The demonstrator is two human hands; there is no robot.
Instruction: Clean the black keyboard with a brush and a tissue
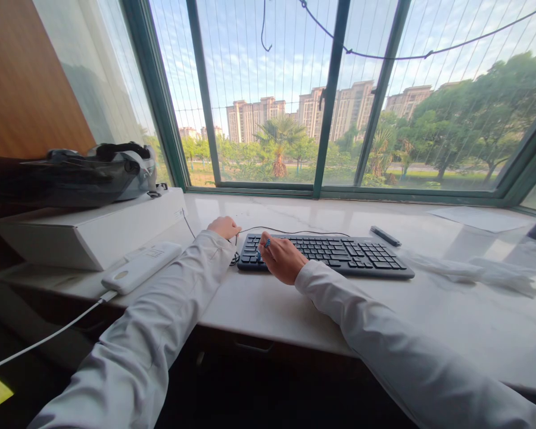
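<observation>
Keyboard: I have it in my head view, black, lying flat on the bench [259, 304]; the keyboard [335, 251] has its left part right under my right grip.
Right grip: the right grip [282, 260] is over the keyboard's left part, fingers curled inward; whether they are clamped on anything, I cannot tell from here.
Blue thing: a small blue thing [268, 242] shows at those curled fingers, above the keyboard's left keys, too small for me to name.
Left grip: the left grip [223, 227] is just off the keyboard's far left corner, fingers bent; I cannot tell if they pinch the cord.
Cord: the dark cord [234, 260] bunches beside the keyboard's left end and runs along behind it.
Power strip: the white power strip [142, 267] lies well left of the keyboard.
</observation>
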